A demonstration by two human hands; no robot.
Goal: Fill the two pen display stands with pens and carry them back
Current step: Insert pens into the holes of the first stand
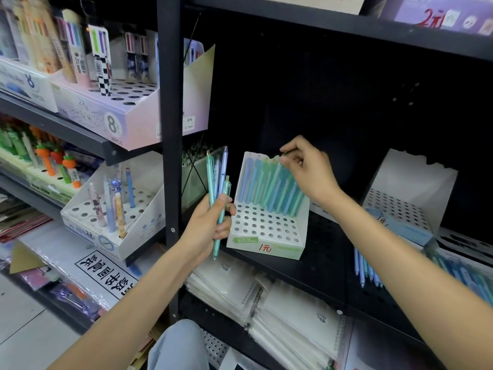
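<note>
Pens (269, 186) in pale blue, teal and mint stand upright in the back rows of my white cardboard stand (264, 236), which sits on the black perforated shelf (328, 260) in front of me. Its top is a grid of round holes; the front rows are still bare, and a green label and a red handwritten price mark its front edge. My right hand (306, 169) reaches over the back row, its fingers curled and pinching the top of one pen standing there. My left hand (210, 225) grips a small bunch of pens (218, 182), teal, blue and lilac, held upright just left of the stand with their tips pointing down. Further right on the same shelf sits a second stand (405, 198), white with a torn back panel, its holes holding nothing. Near it, at the shelf's right edge, lies a loose pile of blue pens (453, 271). On the neighbouring rack to the left, a white holed box (112, 222) holds a few assorted pens.
</note>
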